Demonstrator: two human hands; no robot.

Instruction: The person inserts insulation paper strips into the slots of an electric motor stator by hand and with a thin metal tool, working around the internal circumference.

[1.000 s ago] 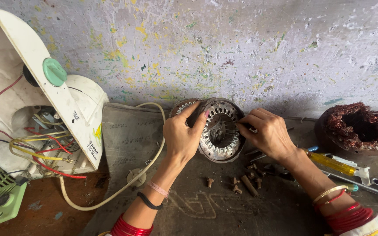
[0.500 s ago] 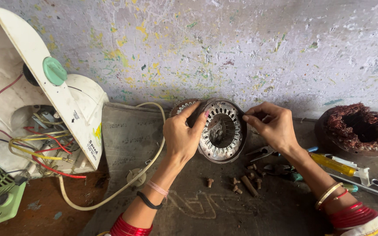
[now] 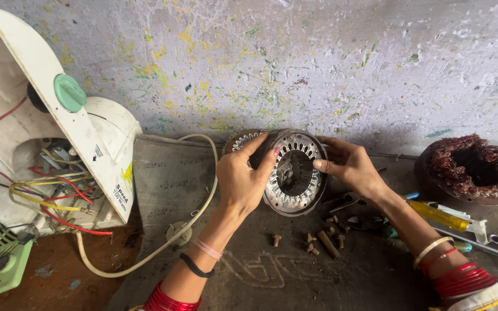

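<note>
Metal ring, the stator point(image 3: 293, 173), sits in the middle of the frame, tipped up. My left hand point(image 3: 242, 179) wraps its left rim; my right hand point(image 3: 350, 167) pinches the right rim. It looks heavy and stiff, so I hold its edges.
</note>
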